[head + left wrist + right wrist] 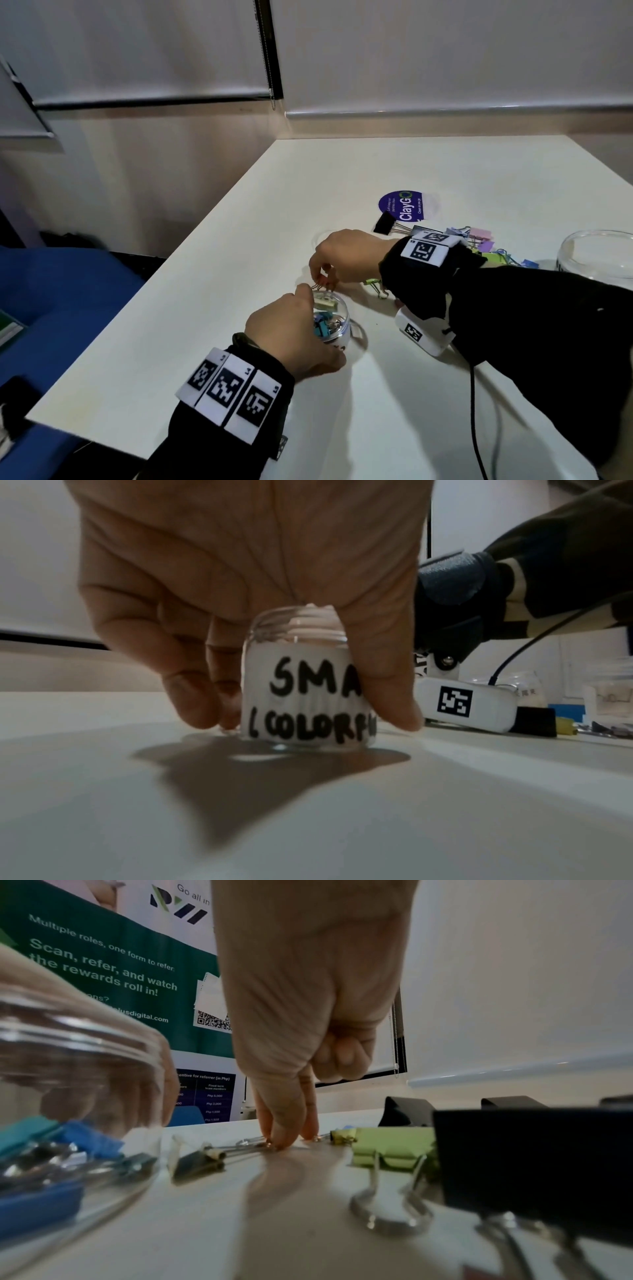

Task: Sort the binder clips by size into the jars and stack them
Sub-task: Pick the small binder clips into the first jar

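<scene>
1. So the left hand [291, 329] is gripping the jar [308, 696] on the table [411, 394], probably steadying it for drops; a few clips are sitting inside.
2. Right hand [346, 257] is pinching clips [323, 281] by their wire handles just beside the jar; the pile [479, 243] is waiting further right.

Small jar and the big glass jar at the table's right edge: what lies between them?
In the head view, between the small jar and the large jar lie the right forearm, a green clip and the colourful clip pile.

Both hands [298, 332] [346, 255] curled, fingertips down
</scene>
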Tool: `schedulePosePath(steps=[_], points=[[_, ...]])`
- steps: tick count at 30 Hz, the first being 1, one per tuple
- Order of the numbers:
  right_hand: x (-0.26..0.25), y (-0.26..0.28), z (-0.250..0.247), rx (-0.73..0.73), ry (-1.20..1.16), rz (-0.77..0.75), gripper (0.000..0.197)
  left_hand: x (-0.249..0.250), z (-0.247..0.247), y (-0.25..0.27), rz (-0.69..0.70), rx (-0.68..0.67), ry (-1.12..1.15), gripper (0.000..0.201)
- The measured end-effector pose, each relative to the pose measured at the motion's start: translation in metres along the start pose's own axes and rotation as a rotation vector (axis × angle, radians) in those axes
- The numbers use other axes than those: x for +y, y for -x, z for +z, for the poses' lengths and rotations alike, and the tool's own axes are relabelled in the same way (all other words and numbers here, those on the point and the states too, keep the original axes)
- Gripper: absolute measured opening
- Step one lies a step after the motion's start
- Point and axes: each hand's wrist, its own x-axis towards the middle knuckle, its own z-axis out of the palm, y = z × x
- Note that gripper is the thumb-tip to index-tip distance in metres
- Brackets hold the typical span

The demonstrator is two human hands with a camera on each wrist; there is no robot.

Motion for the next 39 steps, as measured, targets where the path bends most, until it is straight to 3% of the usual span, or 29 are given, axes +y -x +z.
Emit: schedulePosePath(steps=[5,10,13,16,19,23,27,31,33,35,37,39], points=[[0.003,0.000,0.002,0.064,-0.096,0.055,0.007,-0.004,-0.001,0.000,0.019,-0.050,0.097,0.083],[0.011,0.011,-0.020,0.307,-0.719,0.347,0.015,-0.003,0.002,-0.002,0.063,-0.068,0.132,0.079],[0.017,0.015,-0.032,0.353,-0.913,0.465,0.022,0.001,0.004,-0.002,0.072,-0.063,0.108,0.078],[0.015,0.017,-0.034,0.211,-0.825,0.478,0.033,0.003,0.004,-0.002,0.076,-0.064,0.096,0.077],[0.007,0.015,-0.034,0.130,-0.710,0.473,0.019,0.003,0.003,-0.001,0.073,-0.065,0.103,0.078],[-0.005,0.014,-0.040,-0.010,-0.884,0.519,0.014,0.004,0.002,-0.002,0.065,-0.047,0.092,0.079],[-0.016,0.028,-0.051,-0.273,-0.976,0.408,0.022,0.005,0.002,-0.003,0.040,-0.017,0.083,0.076],[-0.023,0.037,-0.056,-0.399,-0.992,0.362,0.021,0.005,0.001,-0.003,0.035,-0.013,0.082,0.074],[-0.023,0.038,-0.060,-0.355,-1.032,0.403,0.025,0.005,0.001,-0.003,0.039,-0.015,0.095,0.073],[-0.018,0.035,-0.063,-0.214,-1.004,0.447,0.025,0.005,0.000,-0.003,0.049,-0.016,0.110,0.071],[-0.009,0.029,-0.061,-0.008,-0.803,0.465,0.021,0.005,-0.001,-0.003,0.059,-0.030,0.119,0.074],[0.001,0.024,-0.053,0.108,-0.466,0.405,0.027,0.006,-0.001,-0.003,0.065,-0.043,0.118,0.078]])
